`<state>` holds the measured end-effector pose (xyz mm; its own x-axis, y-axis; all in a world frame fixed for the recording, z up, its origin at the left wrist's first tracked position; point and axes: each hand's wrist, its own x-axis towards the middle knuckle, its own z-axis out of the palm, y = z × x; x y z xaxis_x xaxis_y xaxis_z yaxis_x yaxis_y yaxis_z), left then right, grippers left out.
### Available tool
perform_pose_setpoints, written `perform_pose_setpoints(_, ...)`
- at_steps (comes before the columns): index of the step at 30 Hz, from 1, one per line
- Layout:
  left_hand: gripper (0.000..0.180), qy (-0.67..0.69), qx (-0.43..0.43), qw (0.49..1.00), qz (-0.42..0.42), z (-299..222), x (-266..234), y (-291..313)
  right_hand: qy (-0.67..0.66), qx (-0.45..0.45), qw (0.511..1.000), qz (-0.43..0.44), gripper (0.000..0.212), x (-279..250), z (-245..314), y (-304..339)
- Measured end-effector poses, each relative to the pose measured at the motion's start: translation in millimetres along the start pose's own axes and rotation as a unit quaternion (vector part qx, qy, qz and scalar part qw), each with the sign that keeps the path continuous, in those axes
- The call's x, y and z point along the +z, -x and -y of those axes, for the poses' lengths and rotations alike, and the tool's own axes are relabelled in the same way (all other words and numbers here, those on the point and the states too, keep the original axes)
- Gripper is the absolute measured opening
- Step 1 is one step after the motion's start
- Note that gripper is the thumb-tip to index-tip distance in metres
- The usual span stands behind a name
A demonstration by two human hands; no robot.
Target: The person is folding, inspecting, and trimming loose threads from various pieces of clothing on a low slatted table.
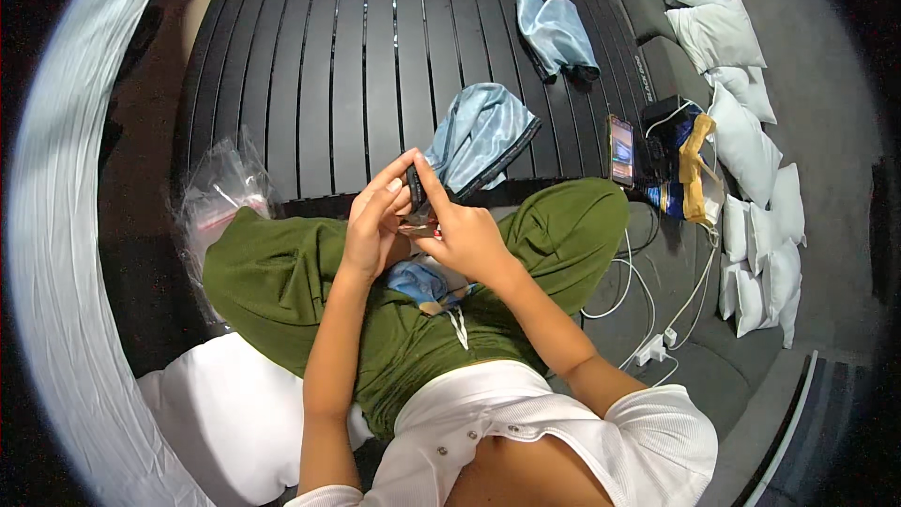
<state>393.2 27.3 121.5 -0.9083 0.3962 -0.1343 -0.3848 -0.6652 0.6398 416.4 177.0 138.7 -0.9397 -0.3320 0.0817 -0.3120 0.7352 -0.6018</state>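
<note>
My left hand (374, 223) and my right hand (466, 235) meet above my lap, their index fingertips touching. A shiny light blue cloth (481, 131) with black trim lies over the table's near edge. Its black edge runs in between my hands, and the closed fingers of my left hand appear to pinch it. My right hand is closed except for its stretched index finger. Something small, partly clear and red, glints by its thumb, too hidden to name. Below my hands, a blue patterned cloth (422, 284) rests in my lap.
A second light blue cloth (556, 33) lies farther back on the dark slatted table (319, 66). Clear plastic bags (225, 190) are at the left. To the right are a phone (621, 150), a blue and yellow bag (696, 164), white cables (648, 296) and several white cushions (746, 136).
</note>
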Motion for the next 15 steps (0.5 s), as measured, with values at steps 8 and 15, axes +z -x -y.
perform_pose_setpoints(8,0.051,0.008,0.014,1.0,-0.006,-0.6,4.3,-2.8,-0.001,0.011,1.0,0.016,0.088,1.1,0.5,3.5)
perform_pose_setpoints(15,0.041,0.147,-0.015,0.989,-0.028,1.9,-7.6,-5.6,0.05,-0.012,0.996,0.075,0.085,6.2,9.3,9.5)
